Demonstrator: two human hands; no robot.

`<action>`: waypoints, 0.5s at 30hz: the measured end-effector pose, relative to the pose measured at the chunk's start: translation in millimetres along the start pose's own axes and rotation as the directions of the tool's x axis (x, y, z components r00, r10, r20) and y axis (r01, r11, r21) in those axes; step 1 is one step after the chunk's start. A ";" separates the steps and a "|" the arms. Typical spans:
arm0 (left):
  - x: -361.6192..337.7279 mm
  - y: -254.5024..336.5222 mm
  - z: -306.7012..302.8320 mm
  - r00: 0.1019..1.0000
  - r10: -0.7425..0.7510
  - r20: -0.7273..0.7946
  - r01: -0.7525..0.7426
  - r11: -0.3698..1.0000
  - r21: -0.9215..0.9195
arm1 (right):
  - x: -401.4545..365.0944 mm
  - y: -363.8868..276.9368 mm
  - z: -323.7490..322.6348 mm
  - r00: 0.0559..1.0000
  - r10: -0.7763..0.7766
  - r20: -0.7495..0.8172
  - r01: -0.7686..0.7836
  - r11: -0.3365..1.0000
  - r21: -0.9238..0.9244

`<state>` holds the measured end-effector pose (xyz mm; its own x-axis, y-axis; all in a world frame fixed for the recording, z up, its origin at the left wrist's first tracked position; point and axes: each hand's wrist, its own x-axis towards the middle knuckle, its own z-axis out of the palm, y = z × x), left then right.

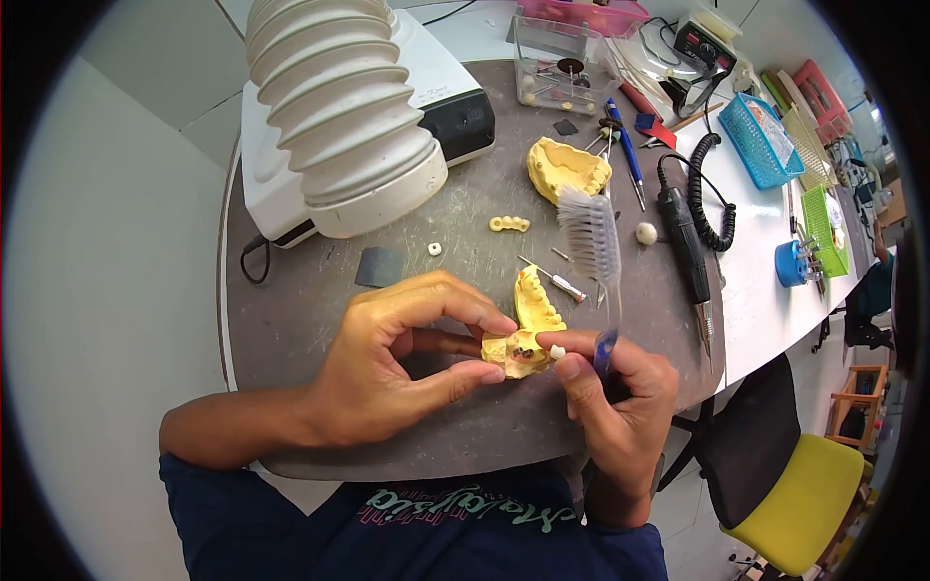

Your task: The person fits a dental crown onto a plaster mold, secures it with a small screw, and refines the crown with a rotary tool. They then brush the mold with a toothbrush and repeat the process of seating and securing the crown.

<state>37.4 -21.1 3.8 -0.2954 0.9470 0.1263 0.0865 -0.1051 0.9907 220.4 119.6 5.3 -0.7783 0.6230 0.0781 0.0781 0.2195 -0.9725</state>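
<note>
My left hand [378, 353] grips one end of a yellow plaster dental cast [535, 302] between thumb and fingers. A row of teeth runs along the cast, and a dark metallic spot shows near its held end. Between the thumb and index finger of my right hand [625, 397] is a small white dental crown [557, 352], close beside that spot. The same hand also keeps a clear-handled brush [593, 237] upright, its bristles pointing left. Just beyond the cast lie a slim white-handled tool [565, 287] and a yellowish dental bridge [509, 224].
A white ribbed suction hose [339, 116] hangs over the left side of the bench. A second plaster cast [567, 167] sits at the back. On the right lies a black handpiece [686, 247] with a coiled cord. A clear box [567, 73] of burs stands behind.
</note>
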 end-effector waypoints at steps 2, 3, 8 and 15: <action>-0.2 0.0 0.4 1.000 -0.020 0.015 0.020 1.000 0.002 | -0.5 1.2 0.5 1.000 -0.007 -0.006 0.007 1.000 -0.004; -0.6 0.0 0.5 1.000 -0.023 0.014 0.023 1.000 0.003 | -0.8 1.7 1.0 1.000 -0.015 -0.014 0.014 1.000 -0.010; -1.1 0.2 0.6 0.999 -0.028 0.031 0.027 1.000 0.013 | -0.7 2.8 3.3 1.000 -0.022 -0.022 0.021 0.999 -0.028; 0.2 -1.1 0.4 0.999 0.022 0.047 -0.023 0.999 0.025 | 0.7 8.4 4.0 0.994 -0.111 0.002 0.111 0.990 -0.082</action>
<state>37.6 -20.7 2.7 -0.2481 0.9578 0.1454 0.1166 -0.1195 0.9860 218.0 118.9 -3.6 -0.7833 0.5934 0.1851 0.0424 0.3481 -0.9365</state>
